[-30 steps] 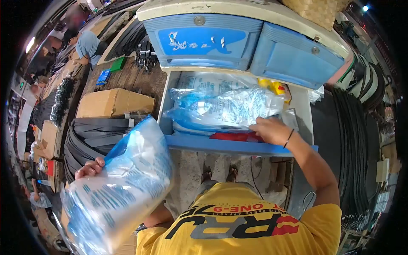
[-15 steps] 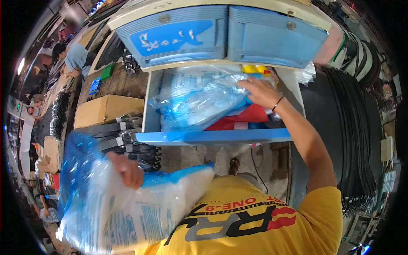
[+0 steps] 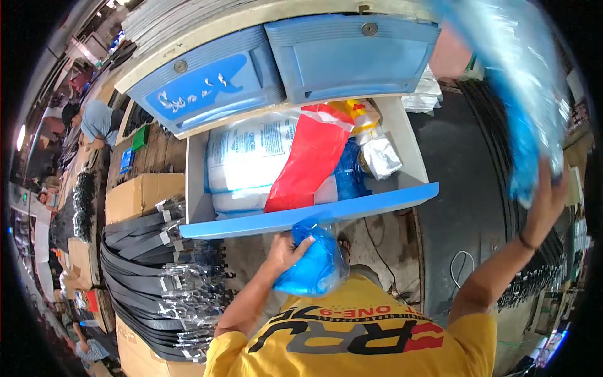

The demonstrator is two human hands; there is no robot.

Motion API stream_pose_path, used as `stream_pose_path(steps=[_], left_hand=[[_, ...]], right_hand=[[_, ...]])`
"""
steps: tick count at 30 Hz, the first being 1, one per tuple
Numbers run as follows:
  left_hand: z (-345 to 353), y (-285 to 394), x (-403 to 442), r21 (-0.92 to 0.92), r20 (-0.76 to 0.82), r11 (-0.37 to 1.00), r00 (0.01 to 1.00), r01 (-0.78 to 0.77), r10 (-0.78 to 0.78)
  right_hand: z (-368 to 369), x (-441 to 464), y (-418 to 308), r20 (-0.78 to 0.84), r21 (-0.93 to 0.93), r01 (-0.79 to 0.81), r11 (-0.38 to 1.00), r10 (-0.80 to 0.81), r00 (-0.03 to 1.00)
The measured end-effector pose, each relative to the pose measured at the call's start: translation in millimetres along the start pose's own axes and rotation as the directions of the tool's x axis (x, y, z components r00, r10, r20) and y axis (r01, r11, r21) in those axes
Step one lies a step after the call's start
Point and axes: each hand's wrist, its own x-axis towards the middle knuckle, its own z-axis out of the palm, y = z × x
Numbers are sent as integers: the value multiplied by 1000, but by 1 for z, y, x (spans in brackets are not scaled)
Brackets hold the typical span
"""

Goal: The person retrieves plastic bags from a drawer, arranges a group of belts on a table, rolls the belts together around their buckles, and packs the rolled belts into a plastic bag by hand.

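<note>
My left hand [image 3: 287, 251] is closed on a crumpled blue plastic bag [image 3: 314, 264], just below the front of the open drawer [image 3: 308, 212]. Far off to the right, my raised right hand [image 3: 548, 195] grips a large clear-and-blue plastic bag [image 3: 521, 81], smeared by motion. Inside the drawer lie white printed packs [image 3: 245, 154], with a red plastic bag [image 3: 311, 160] across them. Beside these are a dark blue bag [image 3: 352, 173], a crumpled silvery packet [image 3: 381, 157] and a yellow item [image 3: 359, 113].
Two closed blue drawers [image 3: 352, 56] sit above the open one. Black straps with buckles [image 3: 138, 257] and a cardboard box [image 3: 144, 195] are at left. More black straps [image 3: 496, 151] lie on the right-hand table. A person in a grey-blue top [image 3: 97, 119] is at far left.
My right hand has swung from the drawer to the far right with a plastic bag. The left hand moved right and holds a blue bag; the white pack it held has left that spot.
</note>
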Motion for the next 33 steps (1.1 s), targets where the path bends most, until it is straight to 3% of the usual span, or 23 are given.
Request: stream_pose_path(steps=[1, 2, 4, 5, 6, 7, 8, 9, 10, 11, 12, 14, 15, 16, 17, 18, 19, 20, 21, 22, 24, 27, 33], left_hand=[[5, -7, 1, -36, -75, 997, 995, -63, 60], [8, -12, 3, -67, -147, 989, 982, -128, 117], [11, -15, 12, -2, -210, 964, 943, -265, 259], [12, -17, 17, 69, -276, 923, 882, -379, 383], [12, -18, 24, 66, -270, 918, 879, -392, 394], [8, -20, 34, 117, -332, 901, 839, -417, 432], [4, -23, 43, 168, -394, 884, 792, -436, 466], [-1, -30, 56, 155, -393, 898, 808, -412, 439], [-6, -33, 68, 140, -391, 913, 825, -384, 408], [-16, -29, 79, 117, -345, 955, 890, -273, 297], [-26, -23, 91, 100, -288, 981, 939, -165, 187], [-24, -35, 137, 382, -487, 871, 733, -310, 475], [-29, -32, 153, 360, -484, 915, 802, -182, 350], [-29, -62, 177, 598, -364, 796, 851, -97, 378], [-31, -104, 215, 731, -211, 655, 850, -191, 483], [-31, -86, 208, 631, -326, 751, 814, -191, 481], [-31, -45, 196, 472, -325, 804, 776, -363, 541], [-20, -42, 202, 451, -333, 835, 808, -316, 486], [-7, 2, 176, 149, -334, 969, 912, -198, 237], [9, 29, 153, 200, -248, 962, 941, -184, 232], [44, 12, 156, 108, -75, 865, 864, -490, 499], [109, 53, 74, 82, 283, 677, 669, -731, 687], [250, 158, -117, -316, 770, 776, 331, -546, 546]], right_hand=[[-27, -12, 20, -101, -127, -19, 992, 6, 995], [-45, -31, 23, -192, 84, -196, 977, 209, 959], [-100, -68, 30, -218, 46, -177, 983, 183, 959], [-141, -91, 67, -180, -87, 63, 994, -78, 981], [-170, -110, 47, -161, -383, -96, 919, 36, 986], [-213, -133, 60, -186, -422, -288, 859, 229, 955], [-237, -160, 56, 41, -786, 137, 602, -171, 984], [-268, -189, 68, -164, -625, -205, 753, 129, 978], [-256, -198, 13, -29, -889, 22, 457, -103, 994], [-237, -200, -24, -502, -183, -477, 860, 336, 797], [-257, -211, -28, -504, -7, -489, 872, 419, 755], [-280, -241, -56, -601, -228, -562, 795, 339, 723], [-281, -255, -74, -645, -192, -601, 776, 361, 674], [-286, -268, -90, -709, -167, -649, 742, 367, 602], [-312, -285, -100, -698, 35, -727, 686, 537, 474], [-302, -300, -105, -832, -88, -652, 753, 304, 463], [-325, -320, -105, -860, -115, -700, 705, 282, 426], [-340, -334, -116, -861, -27, -752, 659, 367, 352], [-357, -354, -120, -826, -403, -776, 485, 174, 537], [-363, -366, -123, -862, -272, -673, 687, 138, 489], [-370, -396, -122, -915, 20, -520, 854, 226, 335], [-411, -470, -130, -968, 113, -437, 892, 198, 155], [-469, -598, -97, -974, 214, -546, 810, 218, -59]])
